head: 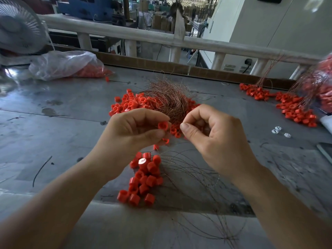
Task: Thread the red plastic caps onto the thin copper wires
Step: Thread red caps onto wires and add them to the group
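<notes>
A small red plastic cap (163, 125) is pinched between the thumb and fingers of the left hand (136, 130), held above the middle of the grey metal tabletop (62, 132) with its open end turned toward the right hand (212, 135). The right hand's thumb and forefinger are pressed together just beside the cap, the other fingers curled; whether a wire is caught between them cannot be told. Behind the hands a tangled nest of thin copper wires (167, 99) is heaped on a loose pile of red caps (129, 103). Below the hands, near the tabletop's near edge, a cluster of red caps (143, 178) is gathered, with a fan of thin dark wires (188, 177) spread from it toward the right. Another spread of red caps with wires (291, 105) is seen toward the far right edge, and a clear plastic bag of red caps (66, 64) at the far left corner.
</notes>
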### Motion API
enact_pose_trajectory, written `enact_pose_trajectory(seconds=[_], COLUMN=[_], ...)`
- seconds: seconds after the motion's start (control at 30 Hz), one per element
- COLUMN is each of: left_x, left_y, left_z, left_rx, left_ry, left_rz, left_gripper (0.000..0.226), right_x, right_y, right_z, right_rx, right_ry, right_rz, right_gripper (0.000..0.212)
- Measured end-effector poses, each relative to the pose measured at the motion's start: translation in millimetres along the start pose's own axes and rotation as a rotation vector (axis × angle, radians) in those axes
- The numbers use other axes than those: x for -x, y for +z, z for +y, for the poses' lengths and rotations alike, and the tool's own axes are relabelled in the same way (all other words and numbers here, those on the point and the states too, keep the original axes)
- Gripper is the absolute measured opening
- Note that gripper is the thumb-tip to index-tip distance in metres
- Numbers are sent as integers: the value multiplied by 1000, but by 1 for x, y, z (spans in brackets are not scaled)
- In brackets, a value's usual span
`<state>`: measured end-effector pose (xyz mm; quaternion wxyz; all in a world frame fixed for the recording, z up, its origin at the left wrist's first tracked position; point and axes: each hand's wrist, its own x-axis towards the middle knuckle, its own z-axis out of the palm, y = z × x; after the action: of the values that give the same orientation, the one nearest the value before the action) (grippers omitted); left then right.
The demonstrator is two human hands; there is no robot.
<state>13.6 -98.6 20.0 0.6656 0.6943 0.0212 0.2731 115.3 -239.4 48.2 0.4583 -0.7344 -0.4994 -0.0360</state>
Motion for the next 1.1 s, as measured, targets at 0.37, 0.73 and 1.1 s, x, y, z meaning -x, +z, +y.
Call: enact_pose_trajectory(seconds=[0.37,0.73,1.1], left_x=[0,1,2], left_y=[-1,-2,-1], left_z=[-2,0,1], left_rx=[84,74,98], left_ry=[-22,-6,-7], left_rz=[-65,-127,-152], left_gripper=[24,36,34], right_x=[0,0,0], right_y=[-1,1,1], right_z=[1,1,2], right_rx=[-15,-5,-55], right_ry=[14,-12,-20], right_rz=[38,-1,-58], right_gripper=[20,16,19])
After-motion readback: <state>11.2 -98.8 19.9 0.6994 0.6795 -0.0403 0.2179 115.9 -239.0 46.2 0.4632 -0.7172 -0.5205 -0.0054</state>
